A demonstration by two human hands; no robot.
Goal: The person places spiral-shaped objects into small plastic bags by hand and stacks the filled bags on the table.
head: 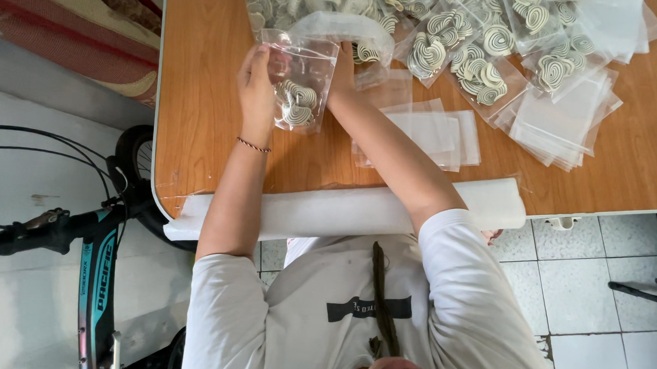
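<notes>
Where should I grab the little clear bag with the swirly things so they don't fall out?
Probably by the open top edge of the small clear bag, coming from its sides, as the left hand does. The swirly pieces sit at the bottom, so the top is flat and empty.

Wooden table (200, 90); white tiled floor (597, 292); bicycle (97, 248) beside it.

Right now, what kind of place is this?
Probably a home or small workshop set up for packing: a wooden table strewn with clear bags, a bicycle parked beside it, tiled floor.
</notes>
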